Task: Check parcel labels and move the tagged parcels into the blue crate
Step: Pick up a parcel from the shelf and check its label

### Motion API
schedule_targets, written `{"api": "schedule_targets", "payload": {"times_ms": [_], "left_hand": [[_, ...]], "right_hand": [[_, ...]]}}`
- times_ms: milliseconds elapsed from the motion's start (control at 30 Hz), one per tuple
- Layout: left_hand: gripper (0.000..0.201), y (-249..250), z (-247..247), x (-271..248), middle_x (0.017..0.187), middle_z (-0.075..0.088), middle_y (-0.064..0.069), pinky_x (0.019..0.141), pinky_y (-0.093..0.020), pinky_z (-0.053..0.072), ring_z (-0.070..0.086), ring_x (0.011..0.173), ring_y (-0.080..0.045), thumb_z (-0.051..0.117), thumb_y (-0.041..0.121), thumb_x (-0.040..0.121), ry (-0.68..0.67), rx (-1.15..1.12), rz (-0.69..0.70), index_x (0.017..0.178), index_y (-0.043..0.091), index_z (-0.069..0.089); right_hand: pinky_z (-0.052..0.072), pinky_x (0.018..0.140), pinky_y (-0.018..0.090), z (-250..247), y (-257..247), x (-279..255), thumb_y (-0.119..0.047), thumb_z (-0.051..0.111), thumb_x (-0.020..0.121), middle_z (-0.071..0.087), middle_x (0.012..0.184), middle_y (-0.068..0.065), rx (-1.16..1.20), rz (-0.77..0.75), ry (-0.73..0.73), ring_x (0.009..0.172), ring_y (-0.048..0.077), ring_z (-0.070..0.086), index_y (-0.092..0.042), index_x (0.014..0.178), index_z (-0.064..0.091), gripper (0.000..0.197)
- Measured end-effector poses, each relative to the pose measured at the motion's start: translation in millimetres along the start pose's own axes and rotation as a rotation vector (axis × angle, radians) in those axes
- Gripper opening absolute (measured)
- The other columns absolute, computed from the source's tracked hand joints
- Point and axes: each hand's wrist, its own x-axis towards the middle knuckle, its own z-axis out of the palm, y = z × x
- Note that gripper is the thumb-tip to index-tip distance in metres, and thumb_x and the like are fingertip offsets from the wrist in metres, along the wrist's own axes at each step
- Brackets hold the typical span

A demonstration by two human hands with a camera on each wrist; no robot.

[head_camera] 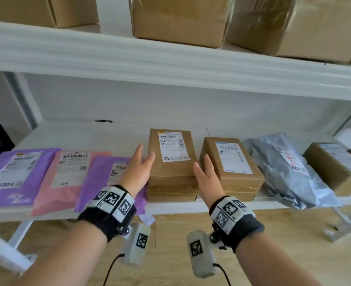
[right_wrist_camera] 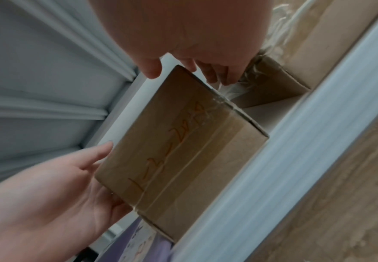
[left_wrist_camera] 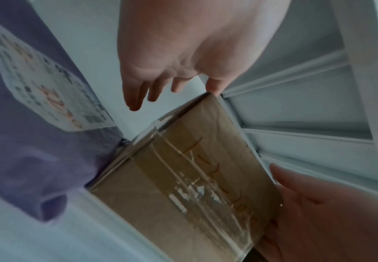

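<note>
White shelf unit [head_camera: 170,58] fills the head view top to bottom; lower board runs across mid-frame w/ a row of parcels. Upper board, top of frame: big cardboard boxes [head_camera: 178,19]. On the lower board, right of frame: grey poly bag [head_camera: 284,172], w/ a brown box [head_camera: 230,166] just left of it. Left of frame: purple mailer [head_camera: 15,174], pink mailer [head_camera: 67,176] beside it. Centre: brown taped parcel [head_camera: 171,162], white label on top, orange handwriting on its near side in both wrist views. Left hand [head_camera: 139,164] flat against the parcel's left side, fingers straight, thumb near the top edge. Right hand [head_camera: 206,172] on the parcel's right side, fingers straight, not curled round it.
</note>
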Motion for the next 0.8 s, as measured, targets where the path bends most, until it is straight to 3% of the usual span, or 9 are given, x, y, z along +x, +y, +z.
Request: {"api": "schedule_targets", "payload": {"times_ms": [133,200,267,367,467,567,700,800], "left_hand": [[0.048,-5,10,3,0.136,0.045,0.011,0.104,-0.037,0.037,0.049,0.127,-0.022,0.032,0.034,0.104,-0.075,-0.037,0.011,0.151,0.027,0.022],[0.047,-10,12,7,0.138,0.049,0.009,0.105,-0.035,0.036,0.049,0.125,-0.019,0.031,0.034,0.104,-0.088,-0.047,0.015,0.150,0.031,0.023],[0.051,-13,12,10,0.140,0.048,0.005,0.096,-0.032,0.037,0.051,0.113,-0.015,0.030,0.035,0.104,-0.089,-0.018,0.004,0.152,0.030,0.018],[0.052,-12,12,10,0.139,0.049,0.004,0.087,-0.029,0.034,0.049,0.101,-0.012,0.029,0.035,0.104,-0.082,-0.007,-0.009,0.153,0.029,0.015],[0.051,-12,13,10,0.142,0.048,0.005,0.091,-0.030,0.035,0.052,0.115,-0.016,0.030,0.036,0.104,-0.067,-0.017,-0.002,0.153,0.029,0.017],[0.052,-10,13,5,0.138,0.046,0.010,0.093,-0.028,0.033,0.047,0.116,-0.011,0.030,0.036,0.104,-0.076,-0.037,-0.003,0.153,0.028,0.016],[0.051,-5,13,-2,0.145,0.045,0.005,0.094,-0.024,0.029,0.045,0.124,-0.013,0.031,0.033,0.105,-0.061,-0.052,0.008,0.153,0.029,0.016],[0.050,-3,14,-7,0.145,0.046,0.005,0.095,-0.024,0.029,0.045,0.128,-0.017,0.032,0.031,0.105,-0.044,-0.056,0.025,0.152,0.029,0.017]], "right_hand": [[0.018,0.114,0.032,9,2,13,-0.041,0.033,0.101,0.024,0.154,-0.009,0.025,0.074,0.002,0.143,0.015,0.022,-0.026,0.153,0.012,0.058],[0.019,0.118,0.035,10,7,17,-0.041,0.035,0.101,0.027,0.154,-0.008,0.037,0.078,0.020,0.143,0.016,0.025,-0.027,0.153,0.016,0.057],[0.025,0.117,0.041,11,12,19,-0.044,0.040,0.098,0.034,0.150,-0.008,0.033,0.056,0.034,0.140,0.016,0.032,-0.026,0.151,0.022,0.059],[0.034,0.113,0.043,12,17,22,-0.056,0.041,0.083,0.046,0.145,-0.006,-0.021,0.020,0.020,0.134,0.017,0.042,-0.026,0.147,0.034,0.071],[0.035,0.112,0.044,11,20,28,-0.051,0.038,0.089,0.049,0.142,-0.002,-0.070,-0.004,0.002,0.132,0.019,0.044,-0.021,0.146,0.036,0.065],[0.036,0.111,0.044,10,20,27,-0.060,0.037,0.079,0.049,0.142,-0.002,-0.089,-0.003,-0.001,0.132,0.019,0.045,-0.023,0.146,0.036,0.076],[0.037,0.110,0.043,8,13,19,-0.041,0.038,0.098,0.053,0.138,-0.002,-0.123,-0.022,-0.005,0.127,0.019,0.048,-0.020,0.145,0.037,0.051],[0.038,0.109,0.041,6,10,16,-0.034,0.038,0.101,0.053,0.136,-0.002,-0.127,-0.025,-0.012,0.125,0.019,0.050,-0.018,0.145,0.036,0.048]]}}
